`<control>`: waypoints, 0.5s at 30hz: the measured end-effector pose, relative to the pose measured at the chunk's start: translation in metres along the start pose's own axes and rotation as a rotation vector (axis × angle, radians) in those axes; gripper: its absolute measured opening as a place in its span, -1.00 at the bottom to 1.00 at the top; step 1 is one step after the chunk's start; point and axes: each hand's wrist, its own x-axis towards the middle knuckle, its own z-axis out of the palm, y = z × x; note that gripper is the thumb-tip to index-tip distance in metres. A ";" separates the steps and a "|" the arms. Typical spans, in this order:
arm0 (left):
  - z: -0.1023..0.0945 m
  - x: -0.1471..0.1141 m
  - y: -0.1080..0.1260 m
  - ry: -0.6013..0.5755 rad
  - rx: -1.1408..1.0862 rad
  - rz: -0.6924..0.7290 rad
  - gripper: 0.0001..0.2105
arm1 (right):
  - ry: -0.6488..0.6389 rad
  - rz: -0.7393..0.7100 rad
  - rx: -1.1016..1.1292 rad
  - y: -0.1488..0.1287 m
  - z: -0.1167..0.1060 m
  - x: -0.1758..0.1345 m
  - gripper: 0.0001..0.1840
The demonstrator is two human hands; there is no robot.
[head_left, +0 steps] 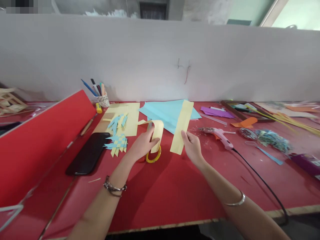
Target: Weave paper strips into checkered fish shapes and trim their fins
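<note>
2 pale yellow paper strips are held up separately over the red worktop (180, 196), 1 in each hand. The step in hand is judged to be the handling and parting of cut paper. For the next move, a light pinch and a steady alignment of the edges seem called for, since thin paper is easily creased.

By the left hand (145, 143), a curled strip (158, 128) is gripped between thumb and fingers; the grip is closed, and the top of the paper is bent over in a loose arc. Just below, a yellow ring handle (153, 161), probably that of scissors, is seen; whether it is also held cannot be told. By the right hand (192, 146), a flat strip (183, 123) is pinched at its side edge, the grip being closed to the thickness of the paper. Its shape is long, straight-sided and slightly tilted.

Behind the strips, a smooth light-blue sheet (162, 113) is laid. At the left, a checkered woven piece (118, 142) with pointed, loose ends is set beside a glossy black phone (87, 155). At the right, a pink plastic glue gun (221, 135) is placed near a crinkled, stringy bundle (273, 140).
</note>
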 end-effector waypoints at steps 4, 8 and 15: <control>-0.044 -0.012 -0.019 -0.057 0.152 0.007 -0.73 | -0.047 -0.023 0.013 -0.001 0.001 -0.001 -0.60; -0.093 -0.036 -0.054 0.078 0.351 -0.174 -0.59 | -0.105 -0.041 0.007 -0.002 0.002 -0.003 -0.59; -0.138 -0.087 -0.119 0.222 0.607 -0.671 -0.52 | -0.152 -0.056 0.002 -0.002 0.004 -0.003 -0.59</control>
